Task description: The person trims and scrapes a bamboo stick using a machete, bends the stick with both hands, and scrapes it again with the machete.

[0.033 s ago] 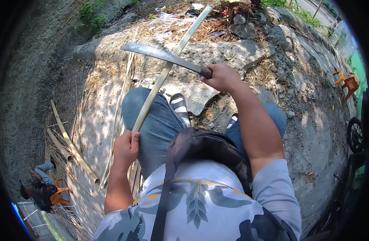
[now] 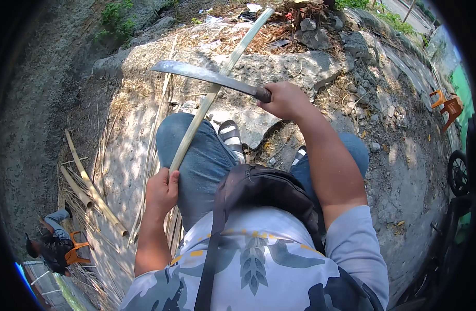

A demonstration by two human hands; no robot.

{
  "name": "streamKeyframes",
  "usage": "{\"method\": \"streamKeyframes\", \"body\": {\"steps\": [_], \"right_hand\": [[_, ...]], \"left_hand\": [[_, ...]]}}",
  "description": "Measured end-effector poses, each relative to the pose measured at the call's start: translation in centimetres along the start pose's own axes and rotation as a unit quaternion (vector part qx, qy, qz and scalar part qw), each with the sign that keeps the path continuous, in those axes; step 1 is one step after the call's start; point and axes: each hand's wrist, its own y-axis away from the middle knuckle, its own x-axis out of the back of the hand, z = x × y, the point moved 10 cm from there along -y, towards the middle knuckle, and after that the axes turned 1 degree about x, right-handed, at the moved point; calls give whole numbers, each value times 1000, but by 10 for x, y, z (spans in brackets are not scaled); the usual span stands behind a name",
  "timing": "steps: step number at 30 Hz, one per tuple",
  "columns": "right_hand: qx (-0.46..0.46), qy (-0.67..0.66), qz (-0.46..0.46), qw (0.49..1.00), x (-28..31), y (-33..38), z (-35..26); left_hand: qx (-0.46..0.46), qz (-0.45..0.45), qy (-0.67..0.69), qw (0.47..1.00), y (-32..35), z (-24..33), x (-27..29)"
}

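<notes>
Closest to us, a dark bag (image 2: 269, 189) lies in our lap against our patterned shirt, covering the tops of both thighs. At about eight o'clock from the bag, our left hand (image 2: 162, 191) is clenched around the near end of a pale bamboo strip (image 2: 212, 98), pressed on our left knee; the fingers wrap under it, so we cannot see how far the strip runs beneath the palm. The strip slants away toward one o'clock, over the jeans and out past the rock ledge (image 2: 295, 67), its far end reaching the litter near the top edge.

At one o'clock from the bag, our right hand (image 2: 285, 100) is closed tight on the handle of a long knife (image 2: 207, 76); the handle is wholly hidden in the fist. The blade points toward ten o'clock and crosses over the strip; whether it touches there is hard to tell.

Between our knees, two striped sandals (image 2: 230, 136) are partly hidden.

Farther out, split bamboo poles (image 2: 87, 181) lie at nine o'clock, bare dirt opens at three o'clock, and an orange chair (image 2: 446, 106) sits by the right rim.
</notes>
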Motion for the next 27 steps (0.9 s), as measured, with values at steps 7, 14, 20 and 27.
{"method": "streamKeyframes", "body": {"steps": [7, 14, 20, 27], "right_hand": [[156, 145, -47, 976, -21, 7, -70], [-100, -95, 95, 986, 8, -14, 72], [-184, -181, 112, 960, 22, -6, 88], [57, 74, -15, 996, -13, 1, -39]], "left_hand": [[15, -15, 15, 1000, 1, -4, -1], [-6, 2, 42, 999, 1, -12, -4], [-10, -33, 55, 998, -2, -7, -2], [-20, -21, 41, 999, -3, 4, 4]]}}
